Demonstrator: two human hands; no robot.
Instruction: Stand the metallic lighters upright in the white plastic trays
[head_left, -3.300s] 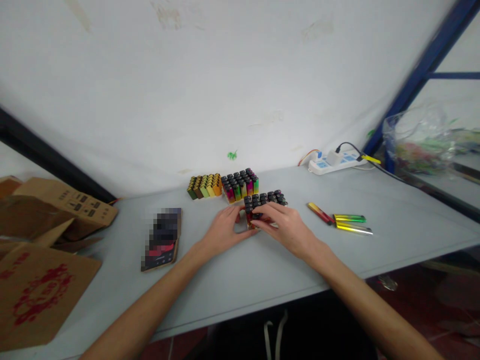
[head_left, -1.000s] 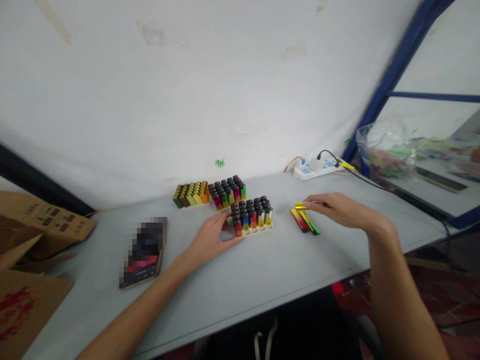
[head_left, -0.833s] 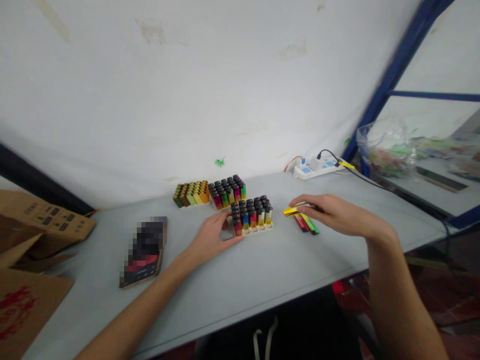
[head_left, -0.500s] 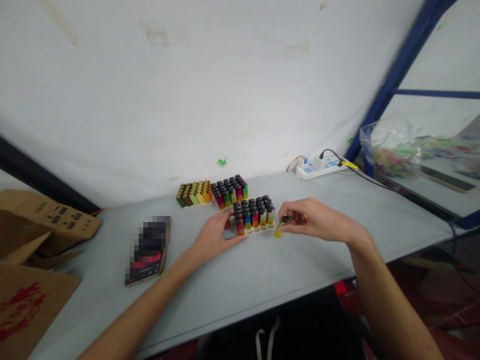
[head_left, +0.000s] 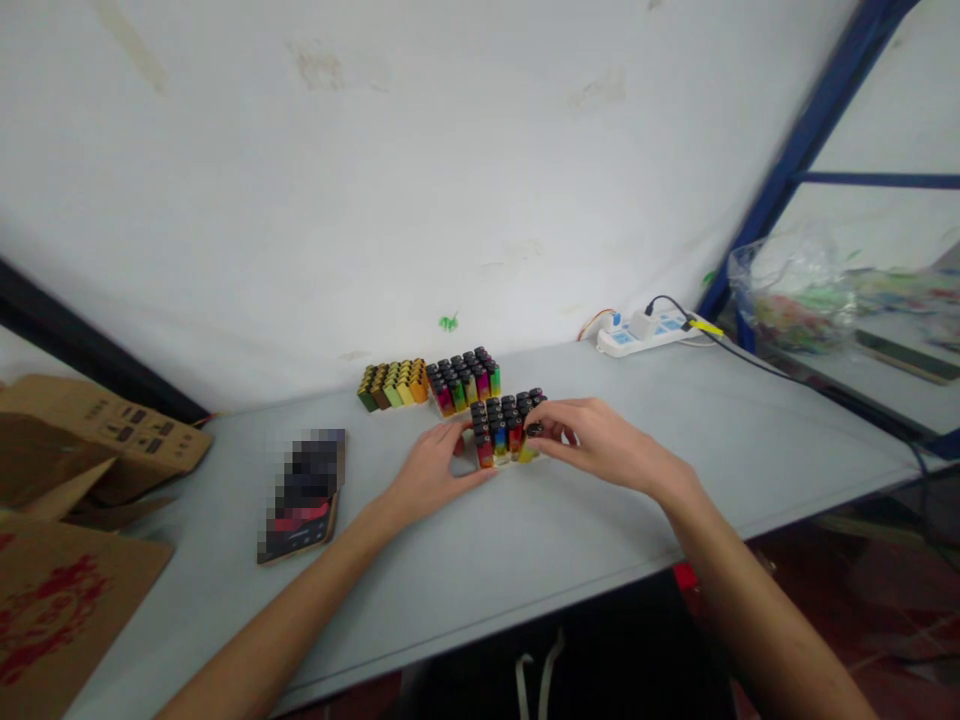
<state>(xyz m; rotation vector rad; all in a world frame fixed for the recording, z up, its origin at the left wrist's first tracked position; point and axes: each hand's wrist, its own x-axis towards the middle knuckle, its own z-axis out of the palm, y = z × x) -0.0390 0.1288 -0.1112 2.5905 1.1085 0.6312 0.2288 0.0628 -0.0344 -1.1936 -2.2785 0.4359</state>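
The front block of lighters [head_left: 500, 440], black-topped and upright in close rows, sits near the middle of the table [head_left: 480, 570]; its pale base likely keeps them standing. At its four o'clock corner, the right hand [head_left: 596, 437] pinches one lighter [head_left: 535, 430] by its dark top, thumb and fingers closed on it, perhaps to leave the body free; whether its foot is seated is hidden. At eight to nine o'clock, the left hand [head_left: 439, 462] touches the block, its fingers curved and parted, the thumb along the front edge, apparently bracing it against sliding.

From that block, a second black-topped block [head_left: 463, 378] stands near at eleven, with a gold-topped block [head_left: 394, 385] just beside it at ten. Farther out lie a blurred phone [head_left: 304, 495] between eight and nine, a cardboard box [head_left: 146, 430] at nine and a power strip [head_left: 656, 332] at two, beside the wall, probably for its socket leads.
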